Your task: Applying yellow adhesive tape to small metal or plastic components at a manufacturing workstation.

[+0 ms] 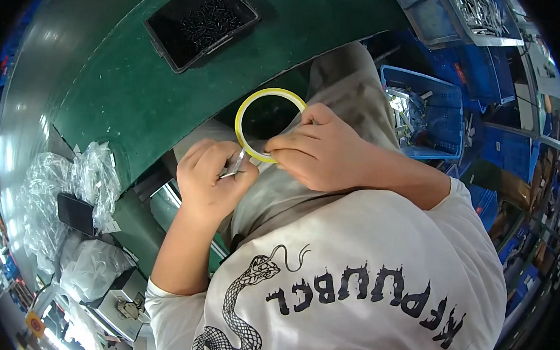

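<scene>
A thin roll of yellow tape (240, 117) with a white inner ring is held up over my lap, just off the table's near edge. My right hand (320, 148) grips the roll's right side, its fingers curled over the rim. Closed around a small silver metal piece (234, 166), my left hand (209, 174) sits at the roll's lower left. The upper end of that piece touches or nearly touches the tape. Most of the metal piece is hidden inside my left fist, so its full shape does not show.
On the green table (118, 94) stands a black bin (166, 49) of small black parts. Clear plastic bags (49, 180) and a small black box (75, 214) lie at the left. At the right are a blue basket (447, 114) of metal pieces and a blue crate (430, 20).
</scene>
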`<control>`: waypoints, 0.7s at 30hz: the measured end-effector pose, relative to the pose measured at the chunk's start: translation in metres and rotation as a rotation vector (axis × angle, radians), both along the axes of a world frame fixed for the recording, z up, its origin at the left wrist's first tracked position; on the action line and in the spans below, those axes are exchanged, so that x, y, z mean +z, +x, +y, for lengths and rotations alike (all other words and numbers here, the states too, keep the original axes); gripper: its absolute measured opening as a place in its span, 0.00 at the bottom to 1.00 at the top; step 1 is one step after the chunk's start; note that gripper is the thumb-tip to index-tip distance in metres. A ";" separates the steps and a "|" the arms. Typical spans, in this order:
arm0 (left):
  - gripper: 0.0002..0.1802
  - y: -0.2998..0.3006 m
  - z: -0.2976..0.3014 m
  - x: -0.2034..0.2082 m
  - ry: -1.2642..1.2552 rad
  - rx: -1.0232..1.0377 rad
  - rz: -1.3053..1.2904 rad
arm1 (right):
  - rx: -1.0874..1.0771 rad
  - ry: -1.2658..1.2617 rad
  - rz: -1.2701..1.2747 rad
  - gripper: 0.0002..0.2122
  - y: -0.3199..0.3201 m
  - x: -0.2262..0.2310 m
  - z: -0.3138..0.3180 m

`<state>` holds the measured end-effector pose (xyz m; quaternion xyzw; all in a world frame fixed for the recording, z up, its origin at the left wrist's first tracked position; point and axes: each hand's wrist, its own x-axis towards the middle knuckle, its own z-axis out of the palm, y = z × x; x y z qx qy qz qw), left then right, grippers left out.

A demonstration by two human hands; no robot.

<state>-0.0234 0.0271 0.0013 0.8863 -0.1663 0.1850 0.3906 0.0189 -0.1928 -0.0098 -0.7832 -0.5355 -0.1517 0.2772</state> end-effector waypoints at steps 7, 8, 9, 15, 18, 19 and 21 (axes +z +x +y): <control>0.12 -0.002 -0.003 -0.001 -0.056 -0.049 0.052 | -0.064 0.014 0.028 0.11 0.001 -0.001 0.003; 0.12 -0.002 -0.004 -0.002 -0.066 -0.076 0.052 | -0.060 -0.011 0.052 0.11 0.001 -0.001 0.002; 0.12 -0.002 -0.004 -0.002 -0.067 -0.076 0.052 | -0.060 -0.012 0.051 0.11 0.001 -0.001 0.002; 0.11 -0.006 -0.008 -0.001 -0.159 -0.098 0.215 | -0.106 -0.065 0.156 0.14 0.002 0.001 0.002; 0.10 -0.010 -0.012 0.000 -0.177 -0.176 0.363 | -0.153 -0.066 0.270 0.15 0.002 -0.001 0.003; 0.10 -0.011 -0.013 0.002 -0.177 -0.179 0.364 | -0.137 -0.073 0.286 0.16 0.002 -0.001 0.003; 0.09 -0.011 -0.014 0.006 -0.240 -0.124 0.473 | -0.120 -0.078 0.302 0.17 0.003 -0.001 0.003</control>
